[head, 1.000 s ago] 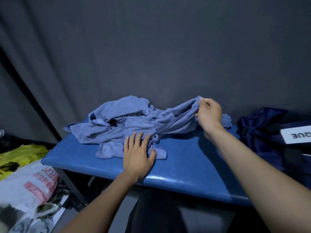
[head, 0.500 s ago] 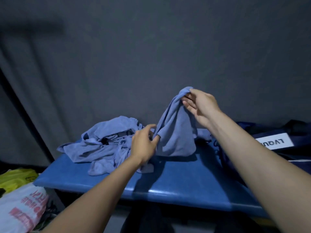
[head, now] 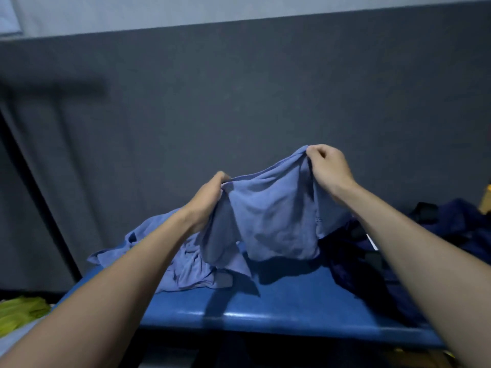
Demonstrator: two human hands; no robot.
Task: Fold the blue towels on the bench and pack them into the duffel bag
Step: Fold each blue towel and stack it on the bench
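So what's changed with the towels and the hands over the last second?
The left hand left the pile, where it lay flat, and now grips one edge of the lifted towel. The right hand, already pinching that towel, raised it off the bench, so it hangs spread between both hands. The other towels remain heaped on the bench, the duffel bag at its right end.

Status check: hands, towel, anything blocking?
Left hand and right hand each grip the lifted towel by its top edge. It hangs unfolded above the bench. Towel pile behind left; duffel bag right. Nothing blocking.
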